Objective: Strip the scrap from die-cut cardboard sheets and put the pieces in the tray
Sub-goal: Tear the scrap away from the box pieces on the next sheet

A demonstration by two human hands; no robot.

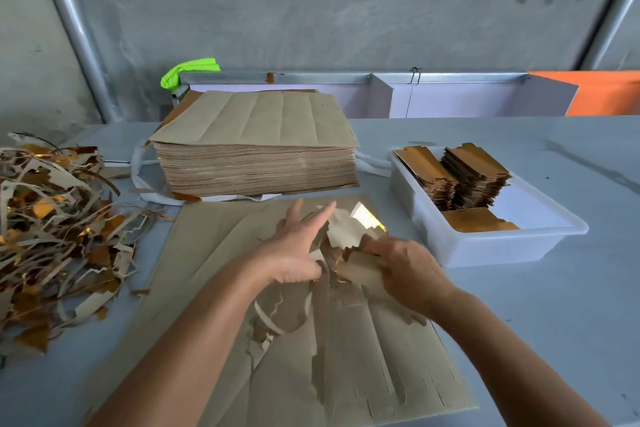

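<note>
A: Setting: bare grey concrete wall behind, pale grey-blue bench point(519, 305) in front, a low lilac partition along its far edge.

B: And the work itself?

A: A flat brown die-cut cardboard sheet point(214, 340) lies plain side up on the near bench, partly torn open through the middle. Above it the right hand point(407, 274) has its grip clamped on a small brown cut piece with a gold foil face point(356, 234), fingers curled round the near end. The left hand point(298, 250) pinches the loose scrap beside it with thumb and lower fingers, the index and middle fingers extended. Likely one hand pulls against the other so the waste tears off along the cuts.

B: Why that layout round it?

A: Looks like a flow. The tall stack of uncut brown cardboard sheets point(256, 135) sits just beyond the working sheet, easy to draw from. The translucent white plastic tray point(485, 246) stands to the right, near the hand holding the piece, with two stacks of finished gold-faced pieces point(474, 173) and one lying flat in it. The tangled heap of brown and gold scrap strips point(52, 229) is on the left, on the side of the scrap-pulling hand.
</note>
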